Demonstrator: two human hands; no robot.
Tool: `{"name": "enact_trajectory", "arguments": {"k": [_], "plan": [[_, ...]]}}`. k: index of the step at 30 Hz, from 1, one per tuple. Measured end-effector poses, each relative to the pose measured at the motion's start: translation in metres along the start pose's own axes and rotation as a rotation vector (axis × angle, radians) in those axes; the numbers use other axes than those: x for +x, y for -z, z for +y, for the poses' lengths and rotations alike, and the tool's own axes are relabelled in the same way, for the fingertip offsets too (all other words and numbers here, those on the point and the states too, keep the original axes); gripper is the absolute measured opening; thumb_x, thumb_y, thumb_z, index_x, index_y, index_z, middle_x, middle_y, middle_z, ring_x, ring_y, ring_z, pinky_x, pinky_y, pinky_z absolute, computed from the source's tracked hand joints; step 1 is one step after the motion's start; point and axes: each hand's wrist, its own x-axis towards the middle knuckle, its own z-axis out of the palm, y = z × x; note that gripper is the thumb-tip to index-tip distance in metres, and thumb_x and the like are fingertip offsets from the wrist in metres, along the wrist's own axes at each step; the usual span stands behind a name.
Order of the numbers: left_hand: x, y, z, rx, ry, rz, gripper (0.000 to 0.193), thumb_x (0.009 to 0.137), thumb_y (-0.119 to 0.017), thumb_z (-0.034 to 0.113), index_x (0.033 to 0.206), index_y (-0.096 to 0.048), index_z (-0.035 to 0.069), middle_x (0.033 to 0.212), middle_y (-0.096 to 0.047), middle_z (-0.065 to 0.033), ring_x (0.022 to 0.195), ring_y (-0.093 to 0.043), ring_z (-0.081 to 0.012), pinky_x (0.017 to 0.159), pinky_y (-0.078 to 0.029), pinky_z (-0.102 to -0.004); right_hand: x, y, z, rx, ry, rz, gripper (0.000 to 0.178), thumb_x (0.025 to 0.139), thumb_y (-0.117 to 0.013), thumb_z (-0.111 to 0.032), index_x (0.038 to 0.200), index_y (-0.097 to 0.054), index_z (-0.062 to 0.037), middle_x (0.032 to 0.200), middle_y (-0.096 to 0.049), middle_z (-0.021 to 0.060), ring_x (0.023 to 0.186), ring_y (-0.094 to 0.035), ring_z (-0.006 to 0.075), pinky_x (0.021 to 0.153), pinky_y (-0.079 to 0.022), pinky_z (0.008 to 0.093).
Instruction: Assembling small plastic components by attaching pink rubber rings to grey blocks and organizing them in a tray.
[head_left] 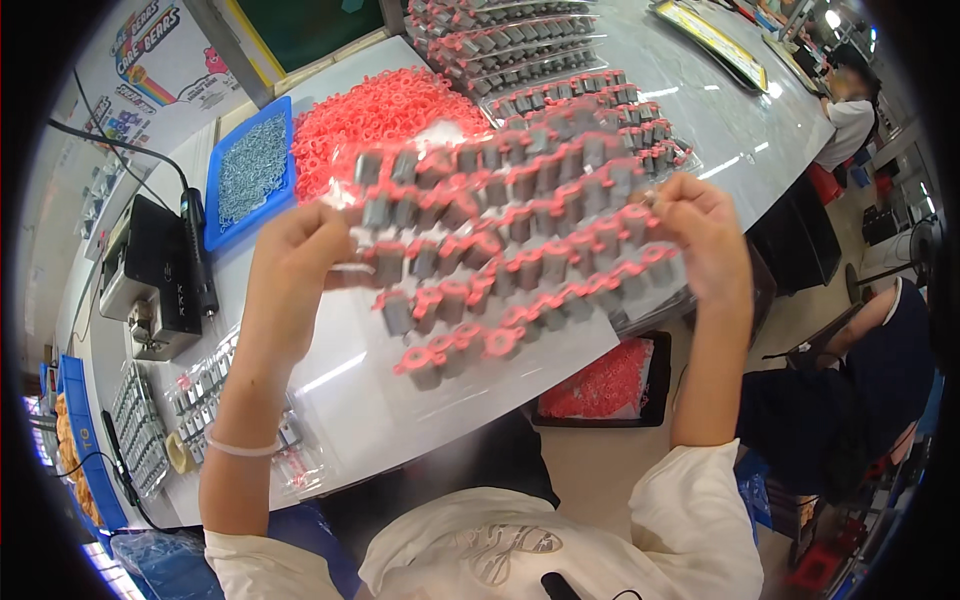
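Above the white table, both my hands hold up a clear plastic tray [655,298] filled with rows of grey cylindrical parts with pink rings [545,268]. My left hand [300,265] pinches its left edge between thumb and fingers. At the right edge, my right hand [705,225] grips with thumb and fingers closed. The tray is tilted and smeared by motion, so single parts are hard to make out. Behind it lies a large heap of loose pink rings [375,110], partly covered by the tray.
A blue tray [291,180] of small screws stands left of the heap. Stacked trays of similar parts [505,45] stand at the back. An electric screwdriver [197,250] hangs beside a black box [165,265]. A black bin [657,385] with pink pieces sits below the table edge.
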Motion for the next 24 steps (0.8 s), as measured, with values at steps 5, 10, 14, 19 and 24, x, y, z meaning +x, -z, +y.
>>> {"name": "enact_trajectory", "arguments": {"k": [5, 10, 14, 19, 24], "plan": [[0.044, -0.051, 0.034, 0.040, -0.111, -0.055, 0.023, 0.080, -0.055, 0.018, 0.077, -0.060, -0.004, 0.075, -0.056, -0.0059, 0.071, -0.057, -0.0145, 0.068, -0.050, -0.0290, 0.063, 0.070, -0.021, -0.185, 0.069, -0.031, 0.010, 0.079, -0.049, -0.010, 0.070, -0.051, -0.0057, 0.071, -0.048, -0.0030, 0.064, -0.042, 0.0045, 0.057, -0.033, 0.0199], [0.103, -0.105, 0.028, -0.036, -0.246, -0.050, 0.027, 0.077, -0.058, 0.018, 0.076, -0.060, -0.009, 0.074, -0.059, -0.0105, 0.064, -0.060, -0.0174, 0.063, -0.052, -0.0296, 0.138, 0.139, -0.021, -0.278, 0.037, -0.001, 0.011, 0.080, -0.051, -0.012, 0.070, -0.051, -0.0060, 0.069, -0.047, -0.0033, 0.062, -0.041, 0.0049, 0.057, -0.032, 0.0205], [0.136, -0.126, 0.015, -0.133, -0.215, 0.000, 0.023, 0.077, -0.058, 0.012, 0.073, -0.058, -0.010, 0.072, -0.060, -0.0138, 0.063, -0.063, -0.0214, 0.057, -0.055, -0.0305, 0.173, 0.148, -0.006, -0.235, -0.041, 0.067, 0.012, 0.080, -0.054, -0.012, 0.069, -0.054, -0.0069, 0.072, -0.053, -0.0018, 0.062, -0.045, 0.0059, 0.054, -0.034, 0.0215], [0.145, -0.134, 0.007, -0.226, -0.140, -0.009, 0.019, 0.076, -0.057, 0.008, 0.073, -0.058, -0.010, 0.074, -0.061, -0.0151, 0.067, -0.065, -0.0239, 0.058, -0.057, -0.0330, 0.198, 0.154, 0.006, -0.294, -0.160, 0.108, 0.011, 0.079, -0.057, -0.012, 0.070, -0.058, -0.0055, 0.073, -0.058, 0.0001, 0.060, -0.048, 0.0062, 0.052, -0.035, 0.0222], [0.153, -0.127, -0.004, -0.223, -0.076, -0.042, 0.016, 0.077, -0.055, 0.011, 0.073, -0.057, -0.004, 0.079, -0.056, -0.0105, 0.069, -0.057, -0.0188, 0.069, -0.055, -0.0314, 0.202, 0.144, 0.004, -0.430, -0.184, 0.043, 0.012, 0.080, -0.055, -0.012, 0.072, -0.060, -0.0046, 0.069, -0.057, -0.0013, 0.057, -0.046, 0.0046, 0.051, -0.035, 0.0207]]}}
